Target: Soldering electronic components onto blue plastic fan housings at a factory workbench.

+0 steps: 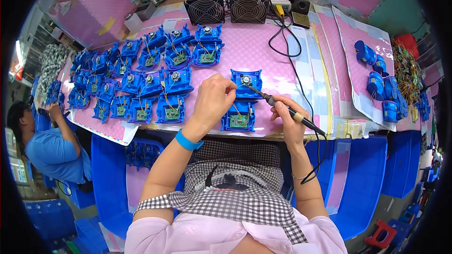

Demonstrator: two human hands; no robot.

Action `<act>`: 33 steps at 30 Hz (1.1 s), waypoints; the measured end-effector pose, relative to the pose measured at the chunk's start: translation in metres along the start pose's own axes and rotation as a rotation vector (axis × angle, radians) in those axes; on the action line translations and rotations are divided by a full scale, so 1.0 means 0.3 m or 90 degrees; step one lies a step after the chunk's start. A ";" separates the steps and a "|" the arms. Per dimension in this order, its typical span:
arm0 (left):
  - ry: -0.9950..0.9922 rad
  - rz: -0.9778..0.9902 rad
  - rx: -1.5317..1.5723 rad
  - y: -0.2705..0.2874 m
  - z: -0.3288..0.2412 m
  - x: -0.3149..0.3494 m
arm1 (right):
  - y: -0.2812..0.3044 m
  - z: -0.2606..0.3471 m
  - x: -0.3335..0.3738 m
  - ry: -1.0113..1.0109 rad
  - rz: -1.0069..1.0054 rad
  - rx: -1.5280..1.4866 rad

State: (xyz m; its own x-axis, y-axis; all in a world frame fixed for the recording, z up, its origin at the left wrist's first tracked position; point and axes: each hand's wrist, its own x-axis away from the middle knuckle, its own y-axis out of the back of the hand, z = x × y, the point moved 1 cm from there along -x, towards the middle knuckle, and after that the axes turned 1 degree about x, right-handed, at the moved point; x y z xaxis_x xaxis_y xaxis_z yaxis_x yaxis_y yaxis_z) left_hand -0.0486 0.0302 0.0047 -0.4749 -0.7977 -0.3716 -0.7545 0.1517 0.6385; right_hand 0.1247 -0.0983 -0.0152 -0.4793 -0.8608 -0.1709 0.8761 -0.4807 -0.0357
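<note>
My right hand [289,115] grips a soldering iron [299,116] like a pen. The iron's tip points up and left, at a small round speaker [246,80] in the upper half of an opened blue plastic housing [254,95]. In the lower half lies a green circuit board [238,121], with thin wires running up from it. My left hand [215,96] is pinched at the left side of this housing, next to the wires; what its fingertips hold is too small to make out.
Several opened blue housings [172,114] with boards and speakers fill the table's left. Two black fans [248,8] stand at the back, beside a soldering iron stand [300,11]. Blue parts [376,84] and a wire heap [406,75] lie right. A co-worker [56,148] sits at left.
</note>
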 end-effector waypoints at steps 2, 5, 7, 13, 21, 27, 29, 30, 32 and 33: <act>-0.023 -0.003 -0.028 -0.004 0.002 -0.003 | 0.001 -0.004 0.000 0.001 0.002 -0.007; -0.038 0.007 -0.040 -0.010 0.001 -0.005 | 0.005 -0.005 0.002 0.008 0.006 -0.002; -0.038 0.003 -0.038 -0.013 0.003 -0.005 | 0.006 -0.004 0.003 0.013 0.009 0.009; -0.053 0.001 -0.054 -0.022 0.000 -0.007 | 0.001 0.018 0.008 0.030 0.017 0.089; -0.081 0.012 -0.038 -0.024 -0.061 -0.003 | 0.082 0.067 -0.050 0.023 -0.064 0.086; -0.096 0.023 -0.038 -0.071 -0.063 -0.023 | 0.079 0.046 -0.067 0.023 -0.004 0.133; -0.085 0.029 -0.051 -0.080 -0.058 -0.027 | 0.076 0.038 -0.070 0.023 0.000 0.127; -0.084 0.028 -0.051 -0.083 -0.057 -0.029 | 0.075 0.036 -0.072 0.027 0.005 0.128; -0.084 0.032 -0.057 -0.087 -0.055 -0.031 | 0.073 0.035 -0.074 0.030 0.010 0.129; -0.083 0.032 -0.057 -0.089 -0.055 -0.033 | 0.072 0.037 -0.076 0.027 0.011 0.128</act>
State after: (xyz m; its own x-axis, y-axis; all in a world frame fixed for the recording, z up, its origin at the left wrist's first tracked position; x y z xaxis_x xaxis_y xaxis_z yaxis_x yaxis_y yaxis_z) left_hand -0.0163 0.0243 0.0025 -0.5702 -0.7068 -0.4186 -0.6875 0.1317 0.7141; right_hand 0.1540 -0.0910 -0.0010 -0.4582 -0.8632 -0.2119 0.8542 -0.4936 0.1637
